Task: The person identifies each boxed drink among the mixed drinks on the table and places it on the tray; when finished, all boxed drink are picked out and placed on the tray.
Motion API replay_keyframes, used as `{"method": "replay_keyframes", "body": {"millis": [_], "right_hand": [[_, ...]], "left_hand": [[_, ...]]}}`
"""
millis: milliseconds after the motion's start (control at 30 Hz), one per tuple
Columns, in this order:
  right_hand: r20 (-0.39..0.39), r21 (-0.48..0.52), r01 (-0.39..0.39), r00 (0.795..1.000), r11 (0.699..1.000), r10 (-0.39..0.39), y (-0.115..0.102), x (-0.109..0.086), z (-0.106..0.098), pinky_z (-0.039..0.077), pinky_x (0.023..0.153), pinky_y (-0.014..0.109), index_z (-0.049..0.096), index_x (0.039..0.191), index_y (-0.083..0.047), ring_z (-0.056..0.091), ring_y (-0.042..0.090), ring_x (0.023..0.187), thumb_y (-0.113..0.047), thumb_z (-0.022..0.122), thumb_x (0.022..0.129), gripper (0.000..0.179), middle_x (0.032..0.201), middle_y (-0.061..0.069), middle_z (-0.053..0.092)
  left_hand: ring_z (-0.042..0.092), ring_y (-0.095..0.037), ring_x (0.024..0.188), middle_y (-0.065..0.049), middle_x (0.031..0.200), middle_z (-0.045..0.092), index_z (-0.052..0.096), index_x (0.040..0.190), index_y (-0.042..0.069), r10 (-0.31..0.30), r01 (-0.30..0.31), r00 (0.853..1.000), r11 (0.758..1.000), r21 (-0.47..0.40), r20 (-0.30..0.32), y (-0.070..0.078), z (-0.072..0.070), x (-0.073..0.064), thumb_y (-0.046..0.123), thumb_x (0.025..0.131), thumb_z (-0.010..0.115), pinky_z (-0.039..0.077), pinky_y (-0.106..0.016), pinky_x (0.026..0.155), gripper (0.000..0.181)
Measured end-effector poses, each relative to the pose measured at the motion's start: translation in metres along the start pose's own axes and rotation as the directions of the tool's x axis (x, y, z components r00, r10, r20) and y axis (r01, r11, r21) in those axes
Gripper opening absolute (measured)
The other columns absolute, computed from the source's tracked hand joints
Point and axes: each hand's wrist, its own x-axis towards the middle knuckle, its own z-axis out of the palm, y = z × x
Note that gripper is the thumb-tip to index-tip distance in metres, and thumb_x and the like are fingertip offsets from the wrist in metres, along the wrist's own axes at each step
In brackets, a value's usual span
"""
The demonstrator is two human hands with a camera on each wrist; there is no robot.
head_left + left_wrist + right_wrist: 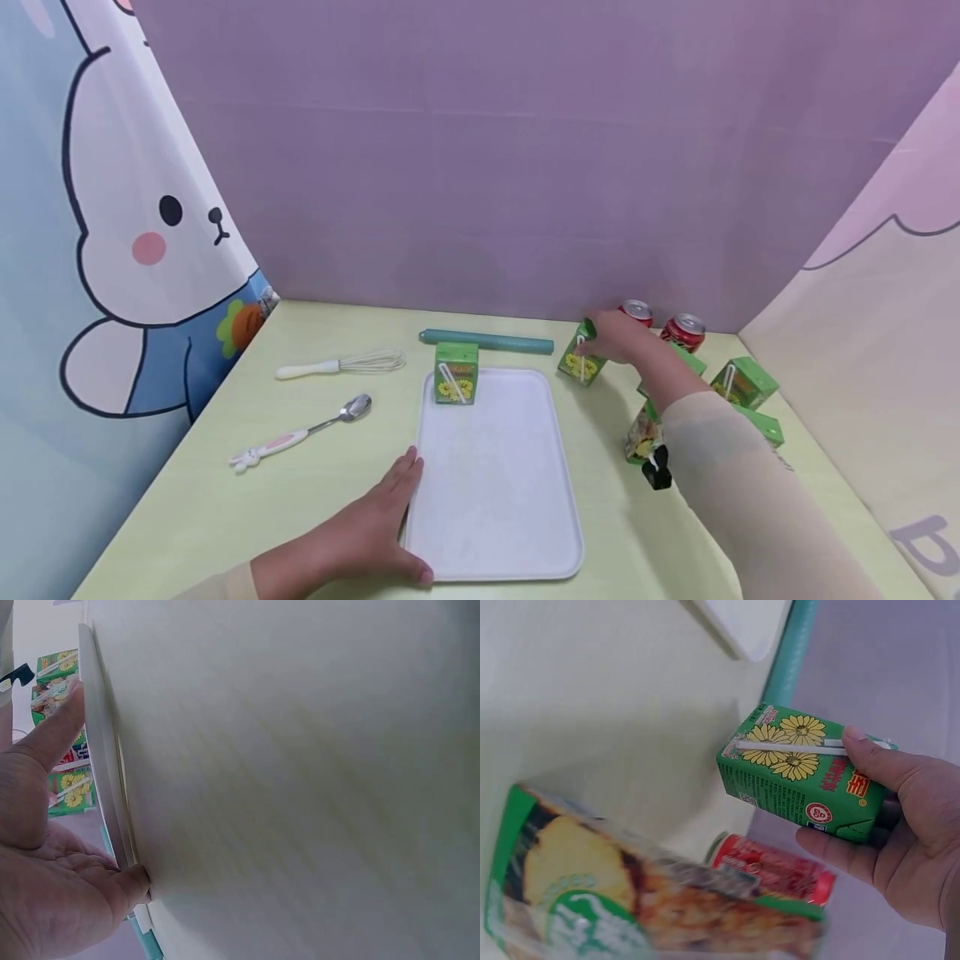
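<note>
Item: one white rectangular tray with rounded corners, flat on the pale yellow table; on its far-left corner, one green box-shaped drink carton with yellow flowers and a white straw, upright; left hand at the tray's near-left corner, fingers extended along the left edge, thumb spread wide at the near edge, touching the rim.

Item: one matching green carton, tilted, right of the tray's far end; right hand had it pinched between thumb and fingers; whether its base touched the table could not be told.

Item: at least four further green cartons, right of the tray, partly hidden by the right arm; two red metal cans with silver tops behind.

State of work, as judged: early; one carton placed on the tray, one in hand; the group at right not yet on it, should those too have been meant for it.
</note>
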Motion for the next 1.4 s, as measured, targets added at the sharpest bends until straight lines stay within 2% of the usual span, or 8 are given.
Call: {"method": "replay_keyframes", "body": {"millis": [100,267,467,700,867,1133,1300,1400], "right_hand": [[-0.009,0.017,0.036,0.999,0.999,-0.036,-0.012,-0.004,-0.007,0.052,0.090,0.048,0.046,0.139,-0.008,0.059,0.028,0.108,-0.038,0.071,0.089,0.064,0.118,0.012,0.063],[-0.020,0.003,0.154,0.988,0.988,-0.154,-0.039,-0.008,-0.010,0.054,0.077,0.038,0.056,0.123,-0.011,0.061,0.022,0.092,-0.035,0.073,0.088,0.046,0.101,0.005,0.065],[0.013,-0.053,0.207,0.978,0.977,-0.207,-0.070,-0.011,0.001,0.053,0.080,0.036,0.054,0.130,-0.016,0.060,0.018,0.092,-0.040,0.073,0.087,0.053,0.101,-0.001,0.064],[0.073,-0.084,0.285,0.958,0.955,-0.279,-0.091,-0.008,0.019,0.052,0.083,0.035,0.055,0.127,-0.017,0.058,0.015,0.090,-0.039,0.074,0.087,0.050,0.098,-0.004,0.063],[0.126,-0.110,0.284,0.955,0.953,-0.270,-0.101,-0.007,0.025,0.051,0.087,0.037,0.053,0.130,-0.017,0.057,0.016,0.091,-0.037,0.074,0.087,0.052,0.099,-0.004,0.062],[0.140,-0.125,0.260,0.960,0.958,-0.242,-0.105,-0.004,0.031,0.047,0.102,0.042,0.046,0.144,-0.019,0.057,0.016,0.105,-0.038,0.072,0.089,0.063,0.115,-0.003,0.063],[0.142,-0.123,0.260,0.960,0.958,-0.242,-0.105,-0.005,0.033,0.047,0.102,0.042,0.044,0.146,-0.020,0.057,0.015,0.105,-0.038,0.071,0.090,0.065,0.114,-0.003,0.063],[0.140,-0.072,0.244,0.963,0.967,-0.232,-0.102,-0.007,0.033,0.045,0.104,0.046,0.036,0.151,-0.024,0.056,0.020,0.116,-0.042,0.071,0.089,0.073,0.128,0.002,0.059]], "left_hand": [[0.015,-0.037,0.150,-0.016,0.165,0.006,0.016,0.156,0.001,-0.002,0.002,1.000,1.000,-0.001,0.001,0.000,-0.001,0.000,0.068,0.055,0.083,0.029,-0.057,0.114,0.139],[0.015,-0.037,0.150,-0.016,0.165,0.006,0.016,0.156,0.001,-0.003,0.003,1.000,1.000,0.000,0.003,0.001,-0.002,-0.001,0.068,0.055,0.084,0.029,-0.057,0.114,0.139],[0.015,-0.038,0.150,-0.017,0.165,0.006,0.016,0.156,0.000,0.000,0.000,1.000,1.000,-0.006,0.006,0.001,-0.001,-0.001,0.068,0.055,0.084,0.029,-0.058,0.114,0.138],[0.014,-0.038,0.150,-0.017,0.165,0.006,0.016,0.156,0.001,-0.001,0.001,1.000,1.000,-0.003,0.015,0.000,-0.001,-0.002,0.069,0.055,0.083,0.029,-0.059,0.113,0.139],[0.014,-0.037,0.150,-0.016,0.165,0.005,0.016,0.156,0.002,-0.005,0.005,1.000,1.000,-0.006,0.015,0.000,-0.001,-0.002,0.070,0.055,0.082,0.029,-0.058,0.113,0.139],[0.014,-0.038,0.150,-0.016,0.165,0.004,0.015,0.156,0.002,-0.007,0.007,1.000,1.000,0.001,0.018,0.001,-0.002,-0.002,0.069,0.056,0.082,0.030,-0.058,0.113,0.139],[0.014,-0.037,0.150,-0.015,0.165,0.004,0.015,0.157,0.002,-0.015,0.015,1.000,1.000,-0.005,0.025,0.002,-0.002,-0.001,0.070,0.055,0.082,0.030,-0.059,0.113,0.139],[0.014,-0.037,0.150,-0.015,0.166,0.004,0.015,0.157,0.003,-0.022,0.022,0.999,1.000,-0.013,0.032,0.002,-0.002,0.000,0.070,0.054,0.082,0.029,-0.059,0.113,0.140]]}}
